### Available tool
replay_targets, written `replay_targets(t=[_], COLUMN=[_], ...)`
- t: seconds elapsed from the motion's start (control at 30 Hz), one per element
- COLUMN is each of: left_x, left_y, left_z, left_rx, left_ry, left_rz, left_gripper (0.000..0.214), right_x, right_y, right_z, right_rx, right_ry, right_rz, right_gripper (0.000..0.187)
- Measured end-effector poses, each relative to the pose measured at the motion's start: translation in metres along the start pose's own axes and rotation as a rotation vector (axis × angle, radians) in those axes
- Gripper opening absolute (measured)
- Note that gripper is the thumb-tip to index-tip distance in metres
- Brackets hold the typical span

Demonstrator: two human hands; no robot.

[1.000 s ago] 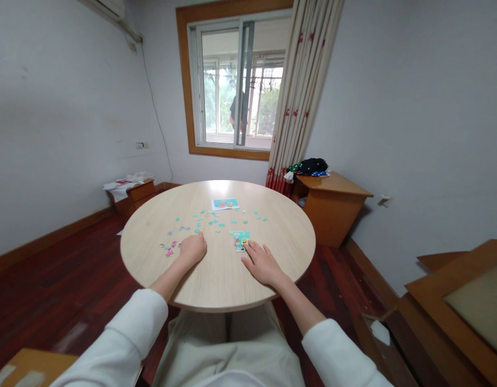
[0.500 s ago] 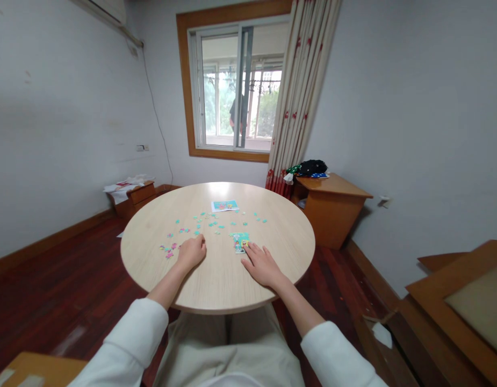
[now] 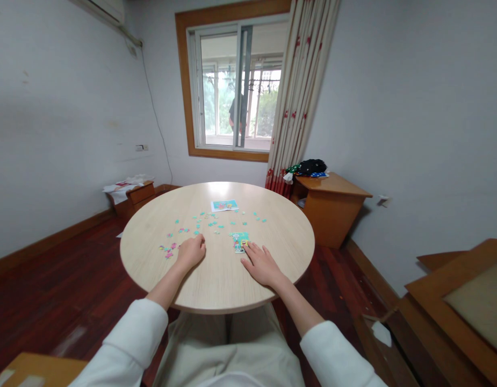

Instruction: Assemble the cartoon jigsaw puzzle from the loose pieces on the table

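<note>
My right hand (image 3: 263, 264) lies flat on the table with its fingers apart. Its fingertips touch the right edge of a partly joined jigsaw puzzle (image 3: 240, 237), teal with cartoon figures, one of them yellow. Part of the puzzle is covered by those fingertips. To the left, my left hand (image 3: 192, 250) rests on the table with its fingers curled closed, and whatever may be inside is hidden. Pink and multicoloured puzzle pieces (image 3: 169, 254) lie just left of it. Several loose teal pieces (image 3: 213, 223) are scattered beyond both hands.
A printed picture card (image 3: 224, 206) lies toward the far side of the round wooden table (image 3: 224, 290). Behind it are a window (image 3: 236, 86) and a curtain (image 3: 300, 91). A wooden desk with dark cloth (image 3: 312, 167) stands at the right, a small cabinet (image 3: 141, 192) at the left.
Both hands and the puzzle stay in place. Only the camera view has shifted very slightly.
</note>
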State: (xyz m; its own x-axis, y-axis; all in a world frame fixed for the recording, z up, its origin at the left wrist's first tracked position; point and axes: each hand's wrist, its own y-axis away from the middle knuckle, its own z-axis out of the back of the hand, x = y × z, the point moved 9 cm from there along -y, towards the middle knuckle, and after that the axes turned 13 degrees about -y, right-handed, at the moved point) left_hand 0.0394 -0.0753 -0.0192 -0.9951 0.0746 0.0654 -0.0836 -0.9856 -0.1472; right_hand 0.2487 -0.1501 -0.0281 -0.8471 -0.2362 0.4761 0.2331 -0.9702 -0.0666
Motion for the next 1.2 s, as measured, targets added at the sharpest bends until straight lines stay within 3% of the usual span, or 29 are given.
replay_targets(t=[0.27,0.33,0.5,0.57,0.7,0.87,1.03,1.2], left_x=[0.003,0.004,0.003,0.003,0.002,0.0,-0.002,-0.01], left_y=[0.001,0.0,-0.002,-0.001,0.002,0.005,0.003,0.0], left_z=[0.006,0.008,0.017,0.02,0.027,0.03,0.026,0.012], left_rx=[-0.017,-0.064,-0.232,-0.274,-0.302,-0.305,-0.281,-0.18], left_ry=[0.093,0.137,0.176,0.162,0.145,0.137,0.12,0.03], left_rz=[0.059,0.058,-0.005,-0.006,0.008,0.001,-0.013,-0.112], left_gripper=[0.043,0.041,0.035,0.035,0.039,0.045,0.04,0.027], right_x=[-0.002,-0.003,-0.009,-0.011,-0.013,-0.012,-0.013,-0.015], right_y=[0.0,0.001,0.011,0.014,0.015,0.01,0.01,0.008], right_z=[0.002,0.008,0.035,0.039,0.038,0.032,0.032,0.03], right_rx=[-0.063,-0.141,-0.471,-0.512,-0.454,-0.332,-0.34,-0.356], right_ry=[-0.058,-0.022,0.054,0.061,0.08,0.152,0.17,0.165], right_rz=[0.02,0.02,-0.064,-0.102,-0.171,-0.183,-0.168,-0.151], right_gripper=[0.069,0.067,0.053,0.051,0.053,0.042,0.039,0.033])
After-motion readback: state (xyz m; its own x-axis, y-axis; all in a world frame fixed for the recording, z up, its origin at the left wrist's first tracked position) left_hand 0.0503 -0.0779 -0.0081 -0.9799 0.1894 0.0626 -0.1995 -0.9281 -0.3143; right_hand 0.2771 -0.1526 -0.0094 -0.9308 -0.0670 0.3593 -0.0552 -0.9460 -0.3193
